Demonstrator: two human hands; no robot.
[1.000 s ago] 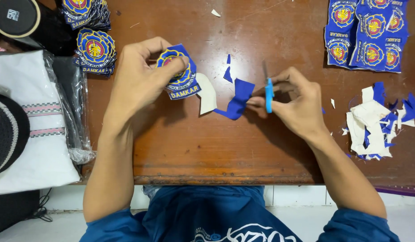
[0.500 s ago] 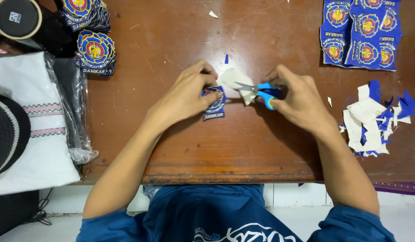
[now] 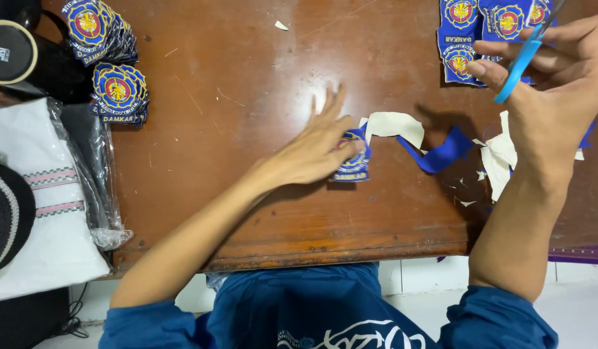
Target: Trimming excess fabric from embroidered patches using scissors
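Trimming looks finished on the blue patch (image 3: 352, 161) pinned to the table (image 3: 247, 97) under the flat left hand (image 3: 318, 145), offcut strip (image 3: 409, 136) beside it, right hand (image 3: 544, 84) clutching scissors (image 3: 525, 55), uncut sheet (image 3: 486, 29) left.

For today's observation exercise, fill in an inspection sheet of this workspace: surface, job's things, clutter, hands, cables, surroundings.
Surface: brown wooden table, scratched.
Job's things: blue embroidered patch under the left hand; blue-handled scissors in the right hand, raised off the table; uncut patch sheet top right.
Clutter: blue offcut strip, white backing scraps, cut patch stacks top left.
Hands: left flat, right gripping.
Cables: black cord, lower left.
Surroundings: white folded cloth, tiled floor.
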